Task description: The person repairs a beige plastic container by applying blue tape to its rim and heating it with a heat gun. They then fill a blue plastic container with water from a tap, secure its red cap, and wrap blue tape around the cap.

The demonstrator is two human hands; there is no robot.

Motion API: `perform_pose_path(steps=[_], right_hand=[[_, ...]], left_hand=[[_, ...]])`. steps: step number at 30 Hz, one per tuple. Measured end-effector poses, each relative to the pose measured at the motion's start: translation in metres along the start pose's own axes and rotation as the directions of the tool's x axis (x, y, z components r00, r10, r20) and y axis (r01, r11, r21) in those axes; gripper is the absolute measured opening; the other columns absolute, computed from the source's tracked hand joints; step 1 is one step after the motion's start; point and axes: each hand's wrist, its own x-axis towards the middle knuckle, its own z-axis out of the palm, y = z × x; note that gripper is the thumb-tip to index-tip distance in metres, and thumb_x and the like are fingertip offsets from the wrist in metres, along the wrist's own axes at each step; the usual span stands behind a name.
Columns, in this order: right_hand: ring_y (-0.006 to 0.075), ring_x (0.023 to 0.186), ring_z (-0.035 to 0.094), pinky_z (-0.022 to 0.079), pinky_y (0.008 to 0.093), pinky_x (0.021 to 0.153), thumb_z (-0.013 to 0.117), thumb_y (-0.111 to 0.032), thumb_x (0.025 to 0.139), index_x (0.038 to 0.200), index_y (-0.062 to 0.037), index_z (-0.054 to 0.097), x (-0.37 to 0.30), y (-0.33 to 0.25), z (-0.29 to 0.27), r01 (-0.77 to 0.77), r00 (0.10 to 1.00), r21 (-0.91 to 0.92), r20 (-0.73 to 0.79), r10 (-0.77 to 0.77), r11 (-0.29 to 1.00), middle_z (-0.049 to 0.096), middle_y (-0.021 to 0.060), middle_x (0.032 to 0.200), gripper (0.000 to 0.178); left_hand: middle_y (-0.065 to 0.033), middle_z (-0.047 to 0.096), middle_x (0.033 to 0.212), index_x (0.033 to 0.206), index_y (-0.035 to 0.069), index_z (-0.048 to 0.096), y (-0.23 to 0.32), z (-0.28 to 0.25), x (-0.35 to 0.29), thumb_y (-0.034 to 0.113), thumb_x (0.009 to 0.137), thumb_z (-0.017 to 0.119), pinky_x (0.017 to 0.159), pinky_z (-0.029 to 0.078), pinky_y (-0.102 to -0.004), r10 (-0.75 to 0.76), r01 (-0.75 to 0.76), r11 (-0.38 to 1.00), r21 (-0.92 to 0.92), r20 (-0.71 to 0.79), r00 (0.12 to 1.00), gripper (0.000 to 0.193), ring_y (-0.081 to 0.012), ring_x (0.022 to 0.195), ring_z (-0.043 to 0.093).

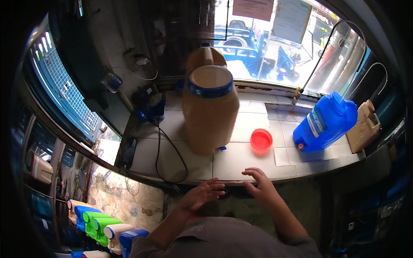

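A big tan water jug with a blue-rimmed lid stands on the white tiled counter; a second tan jug stands behind it. A red lid lies on the tiles to its right. A blue jug leans tilted further right. My left hand hovers open just below the counter's front edge, holding nothing. At that edge my right hand has its fingers spread, empty, nearest the red lid.
A tan jerrycan stands at the counter's right end. Black cables and a blue device sit at the left. Green, blue and cream jugs lie on the floor lower left. A window is behind the counter.
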Motion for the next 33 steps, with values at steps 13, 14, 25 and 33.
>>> perform_pose_path(steps=[13,14,25,33], right_hand=[[0.0177,0.104,0.056,0.044,0.0313,0.086,0.061,-0.008,0.083,0.109,-0.0073,0.061,0.019,-0.060,-0.021,0.092,0.876,0.093,-0.481,-0.036,0.991,0.059,0.0057,0.111,0.025],[0.0167,0.102,0.056,0.045,0.0308,0.086,0.061,-0.007,0.083,0.108,-0.0068,0.061,0.010,-0.057,-0.023,0.080,0.857,0.101,-0.515,-0.017,0.992,0.059,0.0059,0.110,0.025],[0.0119,0.089,0.058,0.046,0.0264,0.081,0.058,-0.009,0.086,0.104,-0.0032,0.062,-0.145,0.006,-0.062,-0.090,0.559,0.286,-0.778,0.286,0.954,0.060,0.0054,0.101,0.019],[0.0095,0.087,0.057,0.046,0.0242,0.081,0.054,-0.005,0.089,0.102,-0.0025,0.060,-0.227,0.084,-0.132,0.054,0.483,0.482,-0.779,0.400,0.874,0.061,0.0040,0.099,0.015]], left_hand=[[-0.0178,0.038,0.142,0.145,0.012,0.026,0.079,-0.058,0.014,0.042,0.095,0.044,0.102,0.034,-0.0406,-0.202,0.153,0.959,0.240,0.193,0.960,0.061,-0.0335,0.126,0.043],[-0.0177,0.037,0.142,0.145,0.012,0.026,0.079,-0.054,0.023,0.043,0.095,0.045,0.103,0.034,-0.0403,-0.236,0.167,0.946,0.277,0.236,0.943,0.062,-0.0335,0.126,0.043],[-0.0152,0.041,0.140,0.144,0.006,0.027,-0.001,0.060,0.121,0.034,0.097,0.044,0.103,0.033,-0.0369,-0.661,0.411,0.716,0.565,0.358,0.659,0.058,-0.0274,0.127,0.043],[-0.0117,0.049,0.132,0.127,0.002,0.048,-0.106,0.170,0.193,0.025,0.097,0.046,0.096,0.039,-0.0324,-0.431,0.189,0.806,0.560,0.338,0.837,0.038,-0.0202,0.115,0.052]])
